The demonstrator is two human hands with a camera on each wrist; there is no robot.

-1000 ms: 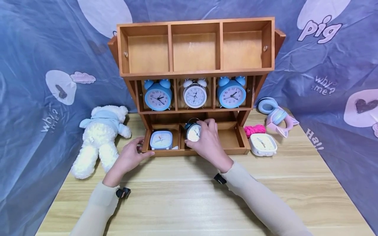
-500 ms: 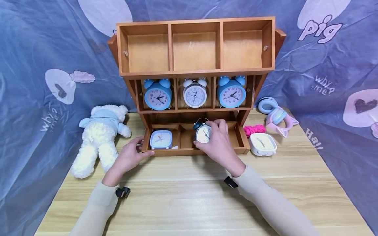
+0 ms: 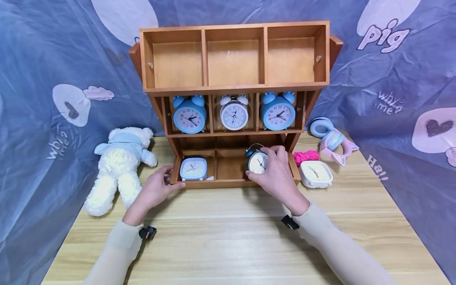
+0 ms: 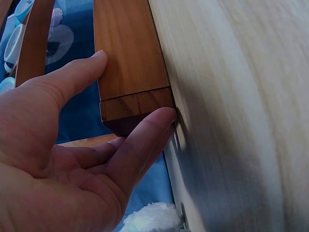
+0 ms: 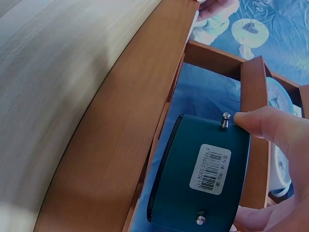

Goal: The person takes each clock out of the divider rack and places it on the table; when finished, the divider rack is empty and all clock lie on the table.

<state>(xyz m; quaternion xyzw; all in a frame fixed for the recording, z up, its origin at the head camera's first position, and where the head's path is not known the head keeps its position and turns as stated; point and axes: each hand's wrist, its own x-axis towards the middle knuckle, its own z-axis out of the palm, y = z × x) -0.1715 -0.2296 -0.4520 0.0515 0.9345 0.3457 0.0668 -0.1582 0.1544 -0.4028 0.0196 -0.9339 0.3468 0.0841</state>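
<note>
My right hand (image 3: 278,174) grips a dark green twin-bell alarm clock (image 3: 258,162) with a white face, over the right part of the shelf's bottom tier. In the right wrist view the clock's green underside (image 5: 193,159) shows two metal feet and a barcode label. With thumb and fingers, my left hand (image 3: 156,188) holds the front left corner of the wooden shelf (image 3: 238,184); the left wrist view shows the thumb against the front board (image 4: 130,43). A light blue square clock (image 3: 193,169) sits in the bottom left compartment, near that hand.
Two blue twin-bell clocks (image 3: 190,116) and a white one (image 3: 234,114) fill the middle tier. Right of the shelf lie a white square clock (image 3: 316,174), pink yarn (image 3: 306,156) and cat-ear headphones (image 3: 336,144). A white teddy bear (image 3: 121,166) lies on the left.
My right hand has carried the green alarm clock rightward along the bottom tier, from beside the divider to the right part. The left hand has stayed on the shelf corner.
</note>
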